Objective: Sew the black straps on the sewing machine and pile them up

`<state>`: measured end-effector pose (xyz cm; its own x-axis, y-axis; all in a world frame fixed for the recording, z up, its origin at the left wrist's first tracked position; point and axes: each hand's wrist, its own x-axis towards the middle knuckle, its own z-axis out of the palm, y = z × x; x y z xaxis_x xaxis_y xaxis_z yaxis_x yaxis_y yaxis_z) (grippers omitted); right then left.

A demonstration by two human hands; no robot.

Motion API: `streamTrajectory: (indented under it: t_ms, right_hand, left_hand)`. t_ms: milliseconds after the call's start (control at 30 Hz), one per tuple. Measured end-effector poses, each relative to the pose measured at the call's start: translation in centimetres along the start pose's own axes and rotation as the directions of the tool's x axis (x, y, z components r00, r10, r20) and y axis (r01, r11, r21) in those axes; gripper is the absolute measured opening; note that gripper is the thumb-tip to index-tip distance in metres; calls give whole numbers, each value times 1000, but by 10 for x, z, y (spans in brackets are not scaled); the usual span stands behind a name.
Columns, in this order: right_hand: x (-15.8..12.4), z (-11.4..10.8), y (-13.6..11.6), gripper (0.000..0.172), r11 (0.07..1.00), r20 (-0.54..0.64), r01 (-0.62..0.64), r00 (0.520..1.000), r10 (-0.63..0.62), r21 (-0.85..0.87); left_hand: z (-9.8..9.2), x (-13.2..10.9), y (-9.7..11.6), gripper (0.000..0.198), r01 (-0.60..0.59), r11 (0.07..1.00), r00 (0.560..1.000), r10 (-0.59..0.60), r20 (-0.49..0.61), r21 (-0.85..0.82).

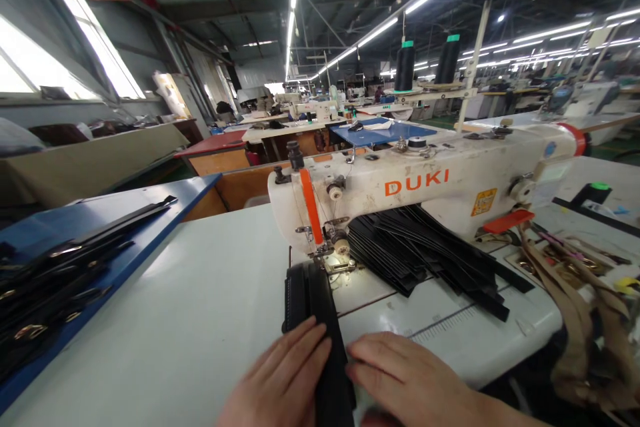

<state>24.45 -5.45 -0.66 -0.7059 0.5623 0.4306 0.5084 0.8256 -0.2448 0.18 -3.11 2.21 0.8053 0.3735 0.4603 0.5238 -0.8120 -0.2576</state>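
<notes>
A long black strip [323, 300], leather-like, lies under the presser foot of a white sewing machine [365, 177] and runs toward me. My left hand [287, 373] rests on its left side, fingers stretched out and lying flat. On the right edge is my right hand [400, 370], its fingertips touching the strip and its fingers extended; the thumb is mostly hidden and blurred. A small lamp lights the needle area. Beneath the machine arm, right of the needle, lies a fanned pile of black strips [420, 247].
Finished-looking black straps with metal rings [65, 267] lie on a blue table [165, 220] at left. Tan straps [565, 307] hang over the right edge. Two black thread cones [405, 67] stand behind the machine. A ruler scale [443, 325] marks the white tabletop.
</notes>
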Motion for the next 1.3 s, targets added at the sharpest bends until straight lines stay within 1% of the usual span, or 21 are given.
streamTrajectory:
  t_ms: [33,67,100,167,233,300,367,433,467,533,633,733,800,867,967,1033,1133,1233,1300]
  right_hand:
    - [3,-3,0,40,1000,46,5,999,-4,-14]
    - [7,-5,-1,43,999,89,15,996,-13,-32]
    - [11,-7,-1,44,998,124,34,992,-27,-55]
    - [18,-9,-3,39,989,135,83,989,-67,-120]
    - [24,-10,-4,32,968,121,139,986,-116,-208]
    - [26,-10,-6,23,937,125,207,976,-178,-282]
    - [27,-10,-7,17,912,143,265,963,-230,-312]
    - [28,-10,-5,16,906,162,299,952,-261,-300]
    - [30,-9,-3,17,911,163,299,952,-261,-283]
    - [34,-6,4,18,935,137,248,966,-219,-254]
    - [44,2,14,16,964,100,110,991,-88,-242]
    - [53,9,17,16,966,112,22,994,7,-257]
    - [55,13,15,14,964,117,8,993,24,-264]
    - [55,16,9,14,964,124,25,992,8,-263]
    - [51,25,-2,17,967,142,59,990,-25,-247]
    - [47,35,-7,24,966,96,50,995,-26,-253]
    - [43,52,-10,35,957,-55,25,998,-42,-288]
    - [41,64,-8,32,945,-186,10,980,-75,-326]
    - [41,69,-6,30,940,-217,11,972,-90,-342]
  left_hand:
    - [2,6,-6,42,73,997,995,-73,70,5]
    - [5,12,-12,43,126,992,985,-127,113,18]
    - [10,18,-17,44,175,984,970,-179,165,34]
    - [20,25,-27,46,224,973,949,-229,217,49]
    - [27,29,-32,48,242,969,939,-246,239,45]
    - [31,29,-35,50,244,969,938,-244,245,32]
    - [30,29,-34,52,242,970,937,-239,255,21]
    - [28,28,-34,53,233,972,937,-227,264,9]
    - [28,28,-34,52,228,974,938,-220,268,2]
    - [28,29,-35,51,220,976,939,-209,273,-10]
    - [29,32,-37,52,221,975,937,-206,282,-23]
    - [27,36,-38,55,238,971,930,-219,296,-29]
    - [25,36,-37,56,246,969,926,-225,304,-33]
    - [25,32,-35,56,248,968,924,-224,310,-37]
    - [27,15,-26,61,246,968,941,-227,251,-45]
    - [29,3,-20,64,253,966,949,-235,212,-59]
    - [29,-9,-14,64,274,958,944,-251,214,-82]
    - [30,-13,-15,65,274,959,943,-254,213,-71]
    - [32,-15,-17,68,256,965,949,-239,204,-62]
